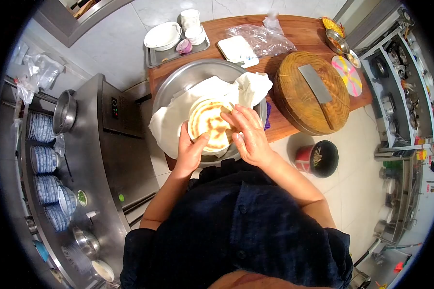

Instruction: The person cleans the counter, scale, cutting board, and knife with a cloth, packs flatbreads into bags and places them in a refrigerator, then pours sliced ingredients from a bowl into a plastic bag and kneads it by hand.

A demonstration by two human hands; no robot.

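A stack of round, browned flatbreads point(212, 126) is between my hands, over a large metal basin point(178, 77) lined with white cloth point(171, 118). My left hand point(190, 150) grips the stack's lower left edge, its thumb on the top bread and its other fingers partly hidden at the side. My right hand point(248, 132) lies against the right side, fingers stretched over the top bread and thumb near the edge. Whether the stack touches the cloth underneath I cannot tell.
Right of the basin, a cleaver point(316, 84) lies on a thick round chopping block point(294, 103). Behind stand a tray point(197, 50) of white dishes and a plastic bag point(263, 41). A bin point(323, 159) is on the floor; a steel counter point(94, 159) is at left.
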